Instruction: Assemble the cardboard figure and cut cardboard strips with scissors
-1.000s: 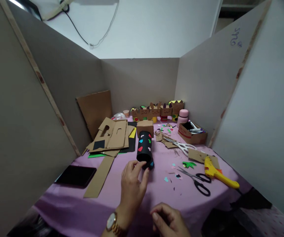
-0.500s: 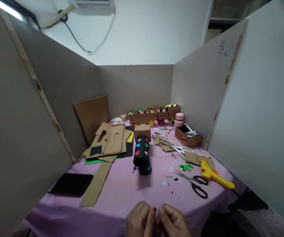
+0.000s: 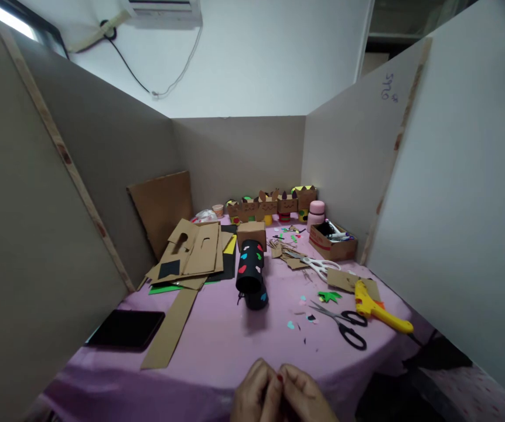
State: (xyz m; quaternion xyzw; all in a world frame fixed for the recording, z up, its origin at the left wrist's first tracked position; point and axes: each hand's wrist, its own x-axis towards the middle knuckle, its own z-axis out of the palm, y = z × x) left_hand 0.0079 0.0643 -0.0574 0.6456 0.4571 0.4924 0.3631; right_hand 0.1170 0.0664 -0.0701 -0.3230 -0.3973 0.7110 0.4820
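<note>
At the table's near edge, my left hand (image 3: 255,391) and my right hand (image 3: 304,394) meet with fingers curled and tips pressed together. Whatever they pinch is hidden or too small to name. A small red spot (image 3: 279,378) shows at the left thumb tip; I cannot tell whether it is a painted nail or a scrap. Beyond the hands lies a black paper tube (image 3: 250,266) dotted with coloured hearts, its open end toward me, with a cardboard box piece (image 3: 251,233) at its far end. Black-handled scissors (image 3: 343,322) lie spread to the right.
On the right are a yellow glue gun (image 3: 379,310), white scissors (image 3: 320,266), a box of pens (image 3: 334,243) and a pink bottle (image 3: 316,215). Leftward lie a black tablet (image 3: 127,329), a cardboard strip (image 3: 173,328) and stacked cardboard (image 3: 200,249). Several cardboard animal figures (image 3: 268,205) stand at the back.
My hands have drawn closer together, the left one shifting slightly right; the fingertips now touch. The view has shifted a little, and the things on the table have stayed put.
</note>
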